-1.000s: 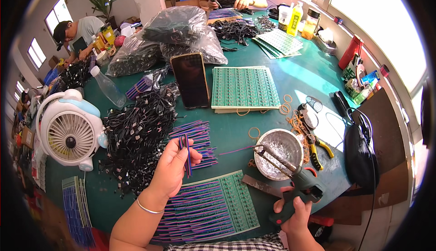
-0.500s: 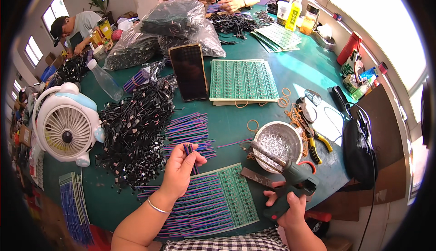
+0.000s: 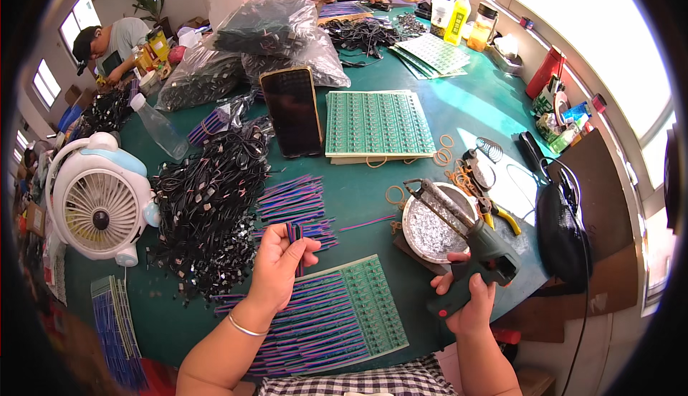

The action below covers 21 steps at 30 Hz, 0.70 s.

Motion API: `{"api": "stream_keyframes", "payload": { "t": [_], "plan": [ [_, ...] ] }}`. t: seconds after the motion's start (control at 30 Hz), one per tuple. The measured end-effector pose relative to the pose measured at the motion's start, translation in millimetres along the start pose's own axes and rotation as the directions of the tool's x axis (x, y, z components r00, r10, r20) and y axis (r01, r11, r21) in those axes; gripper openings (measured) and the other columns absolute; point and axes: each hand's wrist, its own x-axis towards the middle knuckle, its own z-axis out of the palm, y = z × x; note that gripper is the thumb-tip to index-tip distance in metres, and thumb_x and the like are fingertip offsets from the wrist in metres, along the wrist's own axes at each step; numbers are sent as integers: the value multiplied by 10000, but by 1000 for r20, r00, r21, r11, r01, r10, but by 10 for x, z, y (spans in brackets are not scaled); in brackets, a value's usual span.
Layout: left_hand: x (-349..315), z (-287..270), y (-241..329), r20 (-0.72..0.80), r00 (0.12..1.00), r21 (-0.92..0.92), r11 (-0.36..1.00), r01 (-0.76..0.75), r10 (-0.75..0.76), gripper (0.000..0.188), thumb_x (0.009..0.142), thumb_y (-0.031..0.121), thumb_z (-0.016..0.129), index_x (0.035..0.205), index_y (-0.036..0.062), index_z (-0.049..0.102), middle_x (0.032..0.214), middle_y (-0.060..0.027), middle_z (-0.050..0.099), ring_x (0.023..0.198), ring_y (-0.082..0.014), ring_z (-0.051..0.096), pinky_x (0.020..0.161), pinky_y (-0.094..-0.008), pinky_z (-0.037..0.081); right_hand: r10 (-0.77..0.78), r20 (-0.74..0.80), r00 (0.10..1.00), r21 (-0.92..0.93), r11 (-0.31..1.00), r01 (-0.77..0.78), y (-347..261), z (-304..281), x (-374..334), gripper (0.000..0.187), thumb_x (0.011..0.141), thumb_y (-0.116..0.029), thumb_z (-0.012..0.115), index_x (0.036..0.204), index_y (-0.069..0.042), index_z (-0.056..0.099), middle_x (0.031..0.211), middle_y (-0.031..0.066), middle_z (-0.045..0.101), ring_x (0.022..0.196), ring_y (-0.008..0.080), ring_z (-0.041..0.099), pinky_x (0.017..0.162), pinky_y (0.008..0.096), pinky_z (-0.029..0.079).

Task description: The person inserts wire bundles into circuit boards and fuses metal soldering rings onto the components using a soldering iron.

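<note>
You at green table point(image 3: 358, 188), left hand point(image 3: 281, 256) left of bowl point(image 3: 408, 237), grip pinched closed on short wire bundle point(image 3: 294, 232); right hand point(image 3: 469, 306) nearer you than bowl, grip wrapped round soldering gun point(image 3: 487, 255), gun's front end over bowl. Circuit-board panel point(image 3: 376, 303), partly covered with wires point(image 3: 315, 322), on bowl's near side, leftward.

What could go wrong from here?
If hot, the soldering gun in the right hand might scorch the rubber bands beside the bowl.
The wires pinched in the left hand could slip and scatter over the nearby circuit board.
The upright phone might topple if bumped.
</note>
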Motion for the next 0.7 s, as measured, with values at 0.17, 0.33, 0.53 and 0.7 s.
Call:
{"api": "stream_keyframes", "payload": {
  "t": [0.17,0.33,0.53,0.7],
  "plan": [
    [-356,171,378,334,931,293,955,43,-145,174,956,60,547,1067,26,418,920,-105,684,712,-59,554,640,-223,466,166,70,984,30,985,-169,8,94,-255,561,899,-372,599,1243,30,414,1077,218,605,688,281,661,630,455,583],
    [-689,366,279,483,804,322,924,206,-348,199,946,57,564,1073,11,418,917,-98,693,825,-86,625,711,-246,485,383,127,915,-92,923,-374,83,299,-477,372,868,-147,674,1154,48,536,1005,152,643,849,229,661,771,361,549],
    [-836,462,136,479,798,400,900,173,-366,174,935,50,571,1058,6,456,913,-107,690,838,-129,662,703,-270,506,378,136,916,-281,901,-330,4,478,-599,322,847,-33,682,1146,2,567,1010,88,650,897,142,633,788,285,529],
    [-806,475,294,435,868,615,783,-93,-239,126,933,27,551,1034,8,478,860,-112,678,765,-153,661,651,-280,510,346,54,936,-375,876,-303,47,444,-586,203,855,-50,673,1044,-21,603,912,20,636,792,77,607,617,217,487]
  ]
}}
